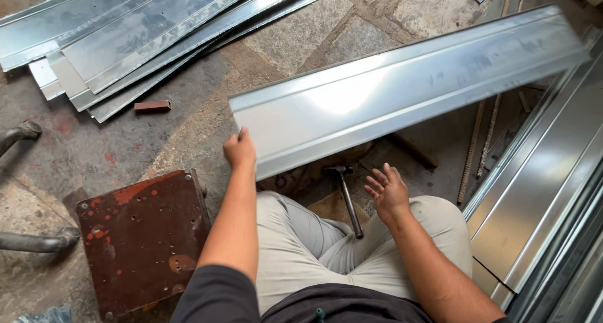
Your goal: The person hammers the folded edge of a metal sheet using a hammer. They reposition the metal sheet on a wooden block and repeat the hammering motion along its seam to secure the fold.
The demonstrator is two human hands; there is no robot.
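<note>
A long shiny sheet-metal panel [402, 87] with folded edges slants from the centre up to the right, lifted off the floor. My left hand [240, 150] grips its near left corner. Below the panel's lower edge, my right hand [387, 190] hovers above my right knee with fingers spread and nothing in it. A hammer [346, 197] with a dark handle lies on the floor between my knees, just left of my right hand.
A pile of similar metal panels [125, 34] lies at the top left. More panels [540, 191] are stacked along the right. A rusty red metal box [146, 238] stands by my left leg, pipes [38, 241] at the left, and a small brick-coloured block [152, 106] near the pile.
</note>
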